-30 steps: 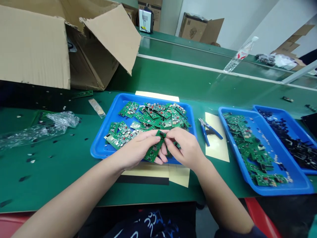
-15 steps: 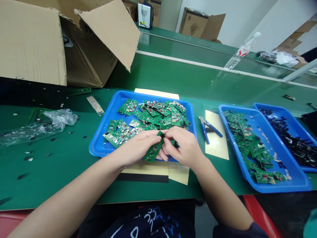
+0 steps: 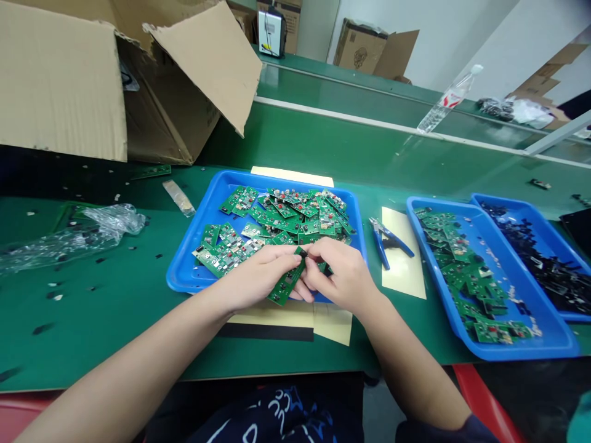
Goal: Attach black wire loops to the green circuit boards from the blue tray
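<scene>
My left hand [image 3: 263, 271] is closed on a narrow green circuit board [image 3: 286, 283], its thumb lying on the upper face. At the board's far end, the thumb and forefinger of my right hand [image 3: 339, 267] pinch at a small black part [image 3: 302, 252]. Whether that part is fixed to the board, I cannot tell. Both hands are over the front edge of a blue tray [image 3: 184, 258], which holds a heap of green circuit boards [image 3: 277, 212] with small red, white and black components.
Blue-handled pliers [image 3: 385, 243] lie on yellow paper to the right. Beyond them stand a blue tray [image 3: 508, 351] of boards and another blue tray [image 3: 579, 315] of black parts. Crumpled plastic [image 3: 111, 221] and an open cardboard box [image 3: 60, 92] are left. A bottle [image 3: 447, 101] stands behind.
Almost nothing differs. Both hands keep the same hold on the circuit board, and the whole view has shifted very slightly.
</scene>
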Tool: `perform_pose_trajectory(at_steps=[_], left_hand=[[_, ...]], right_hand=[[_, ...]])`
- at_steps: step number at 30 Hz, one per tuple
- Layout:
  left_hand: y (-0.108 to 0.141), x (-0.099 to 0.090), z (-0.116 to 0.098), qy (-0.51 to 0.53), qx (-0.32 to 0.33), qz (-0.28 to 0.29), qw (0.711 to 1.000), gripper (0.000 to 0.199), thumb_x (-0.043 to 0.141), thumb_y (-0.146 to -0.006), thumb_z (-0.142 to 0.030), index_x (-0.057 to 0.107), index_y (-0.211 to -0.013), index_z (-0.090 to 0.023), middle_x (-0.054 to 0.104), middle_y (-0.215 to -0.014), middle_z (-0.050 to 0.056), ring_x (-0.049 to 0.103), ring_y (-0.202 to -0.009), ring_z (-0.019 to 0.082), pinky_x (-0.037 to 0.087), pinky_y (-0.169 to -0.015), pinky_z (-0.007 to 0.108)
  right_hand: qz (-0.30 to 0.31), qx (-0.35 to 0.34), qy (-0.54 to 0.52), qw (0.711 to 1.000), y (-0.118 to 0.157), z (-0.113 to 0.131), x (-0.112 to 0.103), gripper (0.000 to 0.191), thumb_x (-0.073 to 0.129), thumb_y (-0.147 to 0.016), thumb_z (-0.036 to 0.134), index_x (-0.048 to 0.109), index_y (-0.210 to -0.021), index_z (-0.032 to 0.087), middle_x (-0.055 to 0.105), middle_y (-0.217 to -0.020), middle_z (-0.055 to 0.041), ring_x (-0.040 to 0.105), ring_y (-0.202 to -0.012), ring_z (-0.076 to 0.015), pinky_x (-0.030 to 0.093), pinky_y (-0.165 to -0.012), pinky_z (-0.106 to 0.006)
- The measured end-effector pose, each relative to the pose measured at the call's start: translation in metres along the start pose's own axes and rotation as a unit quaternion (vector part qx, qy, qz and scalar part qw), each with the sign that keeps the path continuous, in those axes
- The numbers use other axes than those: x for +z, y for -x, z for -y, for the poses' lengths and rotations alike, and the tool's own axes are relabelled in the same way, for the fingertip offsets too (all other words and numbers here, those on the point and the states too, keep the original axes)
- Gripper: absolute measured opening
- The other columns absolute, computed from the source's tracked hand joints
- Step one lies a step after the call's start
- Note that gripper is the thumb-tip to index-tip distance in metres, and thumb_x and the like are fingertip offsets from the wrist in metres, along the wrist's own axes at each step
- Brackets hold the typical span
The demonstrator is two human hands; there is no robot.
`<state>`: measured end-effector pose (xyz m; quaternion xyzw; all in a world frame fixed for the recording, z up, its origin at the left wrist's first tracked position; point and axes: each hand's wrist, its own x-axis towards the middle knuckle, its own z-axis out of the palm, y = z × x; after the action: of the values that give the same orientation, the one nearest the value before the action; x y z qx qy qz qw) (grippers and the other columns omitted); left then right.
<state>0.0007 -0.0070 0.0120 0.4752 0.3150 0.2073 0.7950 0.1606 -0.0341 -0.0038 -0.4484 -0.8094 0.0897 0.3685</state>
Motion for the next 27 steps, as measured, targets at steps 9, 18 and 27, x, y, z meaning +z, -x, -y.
perform_pose_trajectory(at_steps=[9,18,27], left_hand=[[0.002,-0.0012,-0.0056,-0.147,0.088,-0.06,0.983,0.033,0.037,-0.088,-0.023,0.058,-0.064,-0.013,0.061,-0.053,0.001,0.056,-0.043,0.011,0.047,-0.055,0.025],[0.0036,-0.0006,-0.0066,-0.151,0.127,-0.098,0.975,0.032,0.035,-0.09,-0.024,0.062,-0.097,-0.009,0.061,-0.054,-0.001,0.059,-0.05,0.014,0.047,-0.069,0.03],[0.0037,-0.0026,-0.0048,-0.186,0.117,-0.064,0.973,0.036,0.035,-0.09,-0.027,0.059,-0.068,-0.012,0.061,-0.059,0.001,0.053,-0.043,0.01,0.045,-0.057,0.026]], right_hand=[[-0.023,0.152,-0.094,0.984,0.0028,-0.0022,0.0005,0.019,0.055,-0.079,0.027,0.048,-0.095,0.02,0.06,-0.074,-0.0015,0.059,-0.064,-0.0139,0.049,-0.06,-0.027],[-0.015,0.121,-0.135,0.983,-0.0016,0.0052,-0.0028,0.012,0.049,-0.083,0.021,0.053,-0.071,0.019,0.059,-0.067,-0.0014,0.056,-0.063,-0.0132,0.046,-0.061,-0.027],[-0.063,0.143,-0.109,0.982,-0.0017,0.0002,-0.0011,0.011,0.049,-0.084,0.021,0.053,-0.074,0.019,0.059,-0.067,-0.0007,0.056,-0.06,-0.0122,0.047,-0.058,-0.025]])
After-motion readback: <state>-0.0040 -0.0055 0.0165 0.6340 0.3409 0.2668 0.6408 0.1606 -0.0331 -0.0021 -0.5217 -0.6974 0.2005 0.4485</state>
